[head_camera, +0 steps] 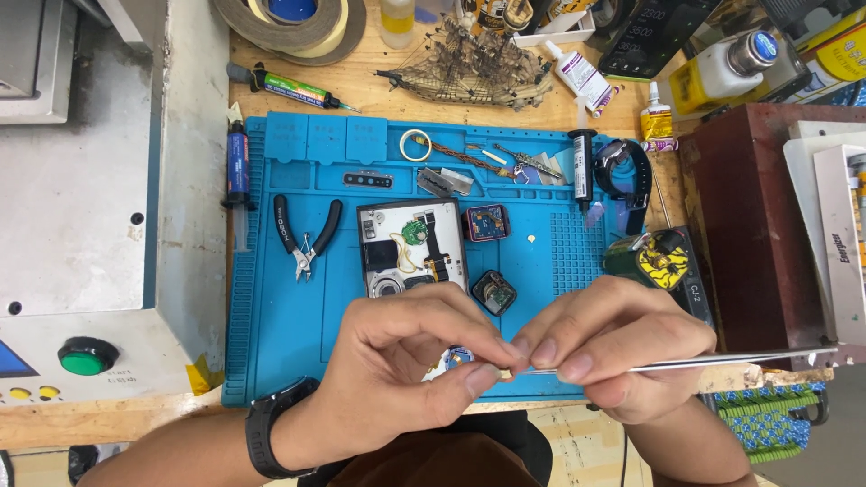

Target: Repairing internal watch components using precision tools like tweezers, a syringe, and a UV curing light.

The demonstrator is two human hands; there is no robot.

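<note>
Cluttered wooden workbench (379,86) carries a blue silicone repair mat (280,307), and both hands meet over its near edge. The left hand (406,361), with a black wristwatch (271,428) on its wrist, pinches a tiny pale part (503,371) between thumb and forefinger, closed on it. The right hand (613,352) is closed around thin silver metal tweezers (722,361), whose tips touch that part and whose shaft runs out to the right. Just beyond the fingers lie a small dark square module (494,292) and an opened white device with exposed circuit boards (410,248). Farther left on the mat rest black-handled cutting pliers (305,236). At the far side stands a small brown model sailing ship (474,68), and at the near left a green round push button (86,356) sits on a grey machine.
</note>
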